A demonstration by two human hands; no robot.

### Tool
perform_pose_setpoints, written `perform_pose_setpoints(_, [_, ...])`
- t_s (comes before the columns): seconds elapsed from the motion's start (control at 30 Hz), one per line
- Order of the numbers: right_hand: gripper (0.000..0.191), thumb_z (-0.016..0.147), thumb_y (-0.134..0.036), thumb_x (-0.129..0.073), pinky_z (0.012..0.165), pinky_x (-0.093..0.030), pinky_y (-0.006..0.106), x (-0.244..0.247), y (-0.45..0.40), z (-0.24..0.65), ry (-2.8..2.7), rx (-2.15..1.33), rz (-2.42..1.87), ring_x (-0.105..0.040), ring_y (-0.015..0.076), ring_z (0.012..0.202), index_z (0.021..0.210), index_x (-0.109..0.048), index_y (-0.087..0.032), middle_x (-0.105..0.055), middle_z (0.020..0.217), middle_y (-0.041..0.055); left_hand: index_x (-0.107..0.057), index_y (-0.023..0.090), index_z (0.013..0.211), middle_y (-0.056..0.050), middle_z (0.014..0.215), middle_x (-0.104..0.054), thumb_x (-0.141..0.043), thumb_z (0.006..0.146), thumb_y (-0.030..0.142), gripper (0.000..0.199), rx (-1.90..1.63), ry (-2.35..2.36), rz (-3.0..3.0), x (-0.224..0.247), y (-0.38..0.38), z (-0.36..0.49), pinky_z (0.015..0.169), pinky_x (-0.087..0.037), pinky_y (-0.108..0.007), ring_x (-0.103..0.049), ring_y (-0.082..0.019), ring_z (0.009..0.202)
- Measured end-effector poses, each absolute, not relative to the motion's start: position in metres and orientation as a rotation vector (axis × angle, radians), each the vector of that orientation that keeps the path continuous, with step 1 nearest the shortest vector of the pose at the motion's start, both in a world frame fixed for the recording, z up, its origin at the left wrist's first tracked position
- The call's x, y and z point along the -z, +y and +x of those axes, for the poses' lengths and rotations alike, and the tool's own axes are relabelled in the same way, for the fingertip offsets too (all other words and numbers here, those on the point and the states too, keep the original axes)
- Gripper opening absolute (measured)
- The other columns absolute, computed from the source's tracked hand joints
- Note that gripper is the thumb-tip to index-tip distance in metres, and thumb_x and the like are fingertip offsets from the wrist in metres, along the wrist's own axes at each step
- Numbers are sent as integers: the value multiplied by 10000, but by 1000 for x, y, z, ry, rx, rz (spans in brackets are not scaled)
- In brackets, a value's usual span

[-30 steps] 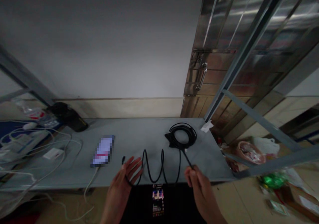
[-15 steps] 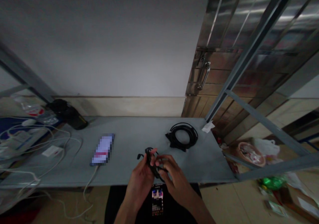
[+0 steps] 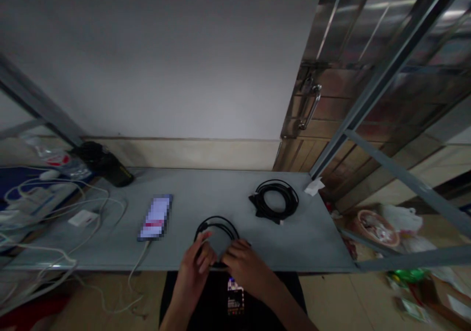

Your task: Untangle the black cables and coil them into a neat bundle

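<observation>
A black cable point(image 3: 218, 217) is spread into a loop of several turns near the front edge of the table. My left hand point(image 3: 198, 258) has its fingers closed round the left side of the loop. On the right side, my right hand point(image 3: 243, 261) grips the same cable, its fingers curled and partly hiding it. The cable's ends cannot be made out. A second black cable point(image 3: 275, 202), wound into a flat coil with its connectors showing, lies on the table beyond my right hand.
A grey table point(image 3: 206, 189) stands against the wall. On its left are a phone point(image 3: 156, 217) with a white cord, a white charger point(image 3: 83, 218), a dark bottle point(image 3: 105, 164) and tangled white cables. A metal bed frame post point(image 3: 342, 130) rises at the right.
The black cable was a tight bundle between both hands; now it is opened into a wider loop. My hands have moved apart slightly. The view has shifted a little.
</observation>
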State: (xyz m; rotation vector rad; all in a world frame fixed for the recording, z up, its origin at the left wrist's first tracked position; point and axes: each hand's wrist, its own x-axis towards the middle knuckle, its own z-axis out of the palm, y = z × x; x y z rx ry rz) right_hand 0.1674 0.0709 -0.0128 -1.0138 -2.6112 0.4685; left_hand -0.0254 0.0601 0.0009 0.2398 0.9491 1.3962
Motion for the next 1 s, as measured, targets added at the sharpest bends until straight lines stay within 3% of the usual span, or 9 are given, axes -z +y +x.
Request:
perform_pose_setpoints(0.07, [53, 1110, -219, -745, 1125, -574, 407, 16, 83, 167, -2639, -396, -1041, -711, 251, 1187, 1132, -791, -204, -792, 1123, 58, -760, 145, 1253, 46, 740, -603, -1056, 744, 583, 734, -1431, 1184, 456, 13, 64, -33, 661, -562, -292, -621, -142, 639])
perform_pose_setpoints(0.13, [95, 1110, -199, -736, 1121, -574, 388, 18, 96, 166, -2624, -377, -1082, -697, 243, 1201, 1173, -805, -211, -778, 1149, 58, -686, 196, 1432, -86, 1108, -762, -1020, 746, 674, 900, -1535, 1479, 723, 22, 67, -42, 869, -658, -408, -775, -268, 966])
perform_pose_setpoints(0.2, [136, 1112, -181, -726, 1142, -567, 372, 18, 109, 164, -2603, -381, -1100, -682, 241, 1239, 1208, -816, -214, -766, 1178, 60, -603, 252, 1581, -172, 1473, -689, -947, 846, 679, 917, -1615, 1779, 1116, 25, 69, -53, 1108, -629, -572, -733, -373, 1301])
perform_pose_setpoints(0.3, [201, 1123, -172, -703, 1179, -555, 371, 16, 125, 159, -2593, -407, -1058, -658, 244, 1304, 1276, -825, -217, -761, 1256, 74, -638, 295, 1614, -173, 1629, -631, -816, 1028, 544, 661, -1435, 1846, 1887, 25, 75, -65, 1291, -501, -656, -608, -402, 1528])
perform_pose_setpoints(0.4, [224, 1135, -202, -695, 1183, -566, 402, 16, 135, 152, -2579, -445, -1018, -647, 253, 1325, 1311, -831, -227, -757, 1296, 87, -699, 336, 1581, -117, 1469, -780, -720, 1111, 441, 482, -1141, 1501, 2293, 28, 86, -72, 1294, -515, -614, -716, -345, 1415])
perform_pose_setpoints(0.53, [192, 1084, -160, -748, 1175, -584, 432, 22, 139, 153, -2501, -489, -1059, -662, 253, 1293, 1238, -839, -229, -748, 1272, 88, -848, 356, 1375, -82, 1144, -866, -774, 1065, 398, 322, -995, 1338, 2241, 46, 107, -80, 1260, -530, -584, -810, -322, 1129])
perform_pose_setpoints(0.6, [256, 1058, -163, -785, 1211, -575, 465, 29, 137, 164, -2399, -461, -1106, -655, 263, 1341, 1305, -805, -230, -723, 1357, 97, -890, 374, 1268, -70, 1076, -862, -789, 1037, 348, 253, -990, 1332, 2213, 56, 116, -87, 1230, -543, -581, -800, -325, 1090])
perform_pose_setpoints(0.8, [443, 1136, -313, -683, 1266, -529, 612, 50, 142, 239, -2043, -117, -1408, -586, 357, 1505, 1565, -648, -210, -615, 1586, 191, -886, 346, 1256, -84, 1192, -835, -712, 1014, 222, 322, -1073, 1482, 2303, 72, 131, -113, 1251, -524, -619, -763, -339, 1218])
perform_pose_setpoints(1.0, [531, 1178, -482, -597, 1243, -521, 612, 73, 139, 292, -1972, 66, -1565, -641, 375, 1426, 1611, -615, -175, -691, 1514, 197, -848, 333, 1322, -81, 1279, -819, -899, 973, 445, 370, -1121, 1509, 2347, 66, 128, -112, 1275, -496, -611, -746, -344, 1268])
